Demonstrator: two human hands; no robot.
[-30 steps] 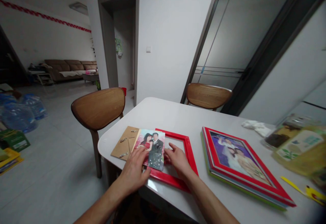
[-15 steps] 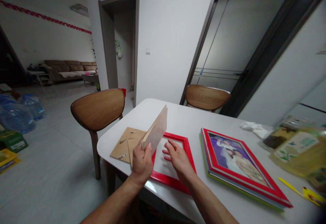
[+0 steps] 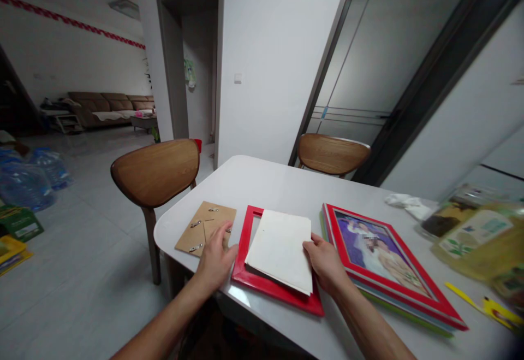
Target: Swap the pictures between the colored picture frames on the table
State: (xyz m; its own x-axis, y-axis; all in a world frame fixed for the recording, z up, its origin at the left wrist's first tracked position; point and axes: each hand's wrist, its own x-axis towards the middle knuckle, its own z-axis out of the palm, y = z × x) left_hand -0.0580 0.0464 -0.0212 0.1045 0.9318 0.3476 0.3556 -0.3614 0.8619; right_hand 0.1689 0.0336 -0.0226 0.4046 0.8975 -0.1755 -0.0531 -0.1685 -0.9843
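A small stack of white sheets [image 3: 282,245] lies slightly askew over a red picture frame [image 3: 278,293] on the table. At the stack's right edge, my right hand [image 3: 326,264] is closed, with thumb and fingers gripping the sheets. My left hand [image 3: 218,256] is open, its fingers reaching over the right part of a brown backing board [image 3: 194,229] with metal clips. Whether it touches the board I cannot tell. To the right, a red-framed photo [image 3: 376,251] of two people rests on top of other frames with grey and green edges.
A yellow cutter-like tool [image 3: 487,305], a large bottle of yellow liquid [image 3: 475,240] and a crumpled white tissue [image 3: 407,205] are at the table's right. Wooden chairs stand at the left [image 3: 159,174] and far side [image 3: 333,154]. Plastic water jugs [image 3: 30,180] sit on the floor.
The sheets, held upright in my left hand before, now lie flat over the red frame. My left hand has let go and moved left; my right hand has moved right and grips their edge.
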